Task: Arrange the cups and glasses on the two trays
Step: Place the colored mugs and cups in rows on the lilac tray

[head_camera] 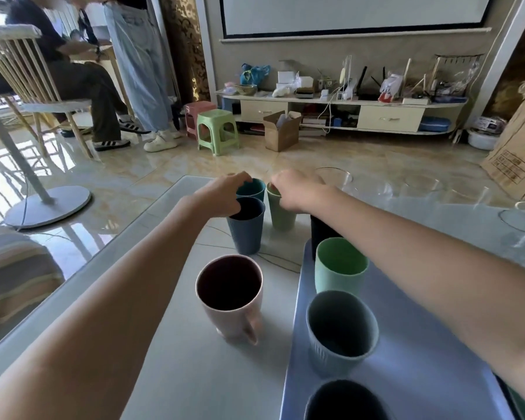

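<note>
Teal cup [253, 187] stands at the far end of the table [176, 313]; your left hand [225, 194] curls its fingers over its rim. Your right hand [294, 189] pinches the rim of the pale green cup [281, 215] beside it. Three cups already stand on the grey tray [422, 359]; the pink mug [231, 295] remains off it.

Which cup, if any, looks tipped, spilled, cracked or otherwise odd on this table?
Nothing stands out. The pink mug, the dark blue cup and the cups on the tray all stand upright, with no spill or visible damage.
</note>
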Tool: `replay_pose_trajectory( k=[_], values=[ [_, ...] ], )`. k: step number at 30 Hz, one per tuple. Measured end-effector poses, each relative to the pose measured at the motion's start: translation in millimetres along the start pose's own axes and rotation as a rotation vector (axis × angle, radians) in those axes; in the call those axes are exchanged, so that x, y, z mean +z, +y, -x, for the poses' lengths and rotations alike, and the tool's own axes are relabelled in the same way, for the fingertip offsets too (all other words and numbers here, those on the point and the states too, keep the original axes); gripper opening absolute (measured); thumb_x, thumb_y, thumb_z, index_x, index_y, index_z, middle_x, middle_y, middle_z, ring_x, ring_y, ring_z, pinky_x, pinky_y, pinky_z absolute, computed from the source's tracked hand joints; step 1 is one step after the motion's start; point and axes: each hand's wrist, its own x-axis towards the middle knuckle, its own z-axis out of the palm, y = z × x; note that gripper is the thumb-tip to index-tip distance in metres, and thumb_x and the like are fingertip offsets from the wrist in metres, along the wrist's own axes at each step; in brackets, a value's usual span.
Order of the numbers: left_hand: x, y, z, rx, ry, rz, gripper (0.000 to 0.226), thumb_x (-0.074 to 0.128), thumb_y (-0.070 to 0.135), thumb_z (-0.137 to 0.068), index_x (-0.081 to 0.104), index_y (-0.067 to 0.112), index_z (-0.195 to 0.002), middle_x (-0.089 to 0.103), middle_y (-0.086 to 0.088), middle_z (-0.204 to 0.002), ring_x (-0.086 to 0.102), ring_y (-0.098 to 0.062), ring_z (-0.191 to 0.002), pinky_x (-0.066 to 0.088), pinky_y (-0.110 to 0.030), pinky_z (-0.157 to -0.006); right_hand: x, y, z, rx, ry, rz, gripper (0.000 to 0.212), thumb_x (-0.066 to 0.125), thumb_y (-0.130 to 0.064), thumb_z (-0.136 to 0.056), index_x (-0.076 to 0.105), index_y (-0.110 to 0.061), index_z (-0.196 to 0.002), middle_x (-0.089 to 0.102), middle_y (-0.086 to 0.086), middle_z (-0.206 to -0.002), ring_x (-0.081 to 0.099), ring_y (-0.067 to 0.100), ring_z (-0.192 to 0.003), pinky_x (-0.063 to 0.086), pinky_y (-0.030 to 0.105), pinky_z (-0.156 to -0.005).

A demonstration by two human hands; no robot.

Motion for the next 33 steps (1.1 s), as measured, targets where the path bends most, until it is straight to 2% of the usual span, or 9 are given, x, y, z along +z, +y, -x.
replay_pose_trajectory(
  k=[4, 8, 11, 14, 17, 21, 25, 29, 33],
  values=[
    [7, -6, -24, 0.036, -0.108, -0.3, 0.054, 0.057, 0.015, -0.085, 0.039, 0.017, -0.135, 0.057, -0.01, -0.125, 0.056, -0.027, -0.107, 0.036, -0.029, -0.069, 19, -6, -23, 0.024, -0.022, 0.086, 0.022, 0.044, -0.003, -0.089, 0.054, -0.014, -0.106, 0.046, 0.003, -0.087, 0.045, 0.023, -0.081, 0.038, 0.031, -0.068],
    [26, -4, -35, -0.013, -0.16, -0.242, 0.027, 0.052, 0.012, -0.089, 0.054, 0.01, -0.116, 0.06, -0.016, -0.106, 0.051, -0.027, -0.084, 0.041, -0.033, -0.07, 27, -2, -37, 0.077, -0.04, -0.042, 0.012, 0.046, 0.0, -0.087, 0.046, -0.012, -0.084, 0.037, 0.002, -0.067, 0.047, 0.026, -0.076, 0.038, 0.031, -0.068],
    [36, 1, -34, -0.079, -0.051, -0.222, 0.027, 0.052, 0.006, -0.089, 0.056, 0.008, -0.115, 0.059, -0.015, -0.101, 0.057, -0.031, -0.09, 0.045, -0.036, -0.074, 30, 1, -38, 0.091, -0.039, -0.113, 0.019, 0.044, 0.005, -0.086, 0.042, -0.01, -0.074, 0.037, 0.003, -0.066, 0.046, 0.025, -0.068, 0.037, 0.032, -0.065],
    [35, 12, -26, -0.144, 0.072, -0.193, 0.026, 0.052, -0.002, -0.085, 0.055, 0.004, -0.11, 0.059, -0.018, -0.109, 0.058, -0.037, -0.1, 0.047, -0.041, -0.081, 29, 0, -31, 0.064, 0.031, -0.116, 0.018, 0.043, 0.01, -0.084, 0.045, -0.008, -0.081, 0.041, 0.005, -0.072, 0.046, 0.028, -0.074, 0.038, 0.032, -0.064],
    [22, 22, -11, -0.15, 0.215, -0.176, 0.025, 0.052, -0.003, -0.085, 0.052, 0.003, -0.109, 0.057, -0.019, -0.11, 0.058, -0.039, -0.1, 0.047, -0.042, -0.08, 15, -1, -20, 0.011, 0.162, -0.129, 0.021, 0.043, 0.011, -0.084, 0.047, -0.009, -0.089, 0.046, 0.009, -0.082, 0.047, 0.029, -0.074, 0.037, 0.033, -0.062],
    [-8, 36, 22, -0.132, 0.481, -0.126, 0.023, 0.053, -0.004, -0.084, 0.049, 0.004, -0.105, 0.056, -0.019, -0.105, 0.058, -0.041, -0.096, 0.045, -0.041, -0.071, -17, 3, 7, -0.097, 0.367, -0.141, 0.022, 0.038, 0.012, -0.085, 0.048, -0.007, -0.088, 0.043, 0.004, -0.065, 0.05, 0.028, -0.066, 0.03, 0.029, -0.049],
    [-33, 69, 63, -0.058, 0.702, -0.08, 0.022, 0.049, -0.009, -0.083, 0.049, 0.004, -0.101, 0.056, -0.022, -0.102, 0.058, -0.041, -0.091, 0.046, -0.041, -0.068, -61, 22, 54, -0.132, 0.575, -0.156, 0.029, 0.038, 0.01, -0.088, 0.056, -0.01, -0.098, 0.055, 0.006, -0.07, 0.055, 0.028, -0.064, 0.031, 0.027, -0.047],
    [-40, 104, 104, -0.023, 0.813, 0.032, 0.017, 0.04, -0.009, -0.084, 0.046, 0.005, -0.09, 0.056, -0.021, -0.096, 0.055, -0.039, -0.083, 0.042, -0.043, -0.062, -92, 62, 113, -0.093, 0.701, -0.168, 0.025, 0.043, 0.001, -0.089, 0.06, -0.013, -0.1, 0.065, 0.012, -0.077, 0.059, 0.032, -0.068, 0.044, 0.033, -0.056],
    [-28, 134, 140, -0.102, 0.827, 0.192, 0.018, 0.035, -0.008, -0.085, 0.038, 0.01, -0.082, 0.056, -0.017, -0.095, 0.048, -0.03, -0.075, 0.031, -0.036, -0.056, -78, 96, 167, -0.041, 0.644, -0.135, 0.02, 0.047, -0.004, -0.091, 0.063, -0.011, -0.1, 0.068, 0.015, -0.079, 0.059, 0.029, -0.065, 0.043, 0.031, -0.056]
  ],
)
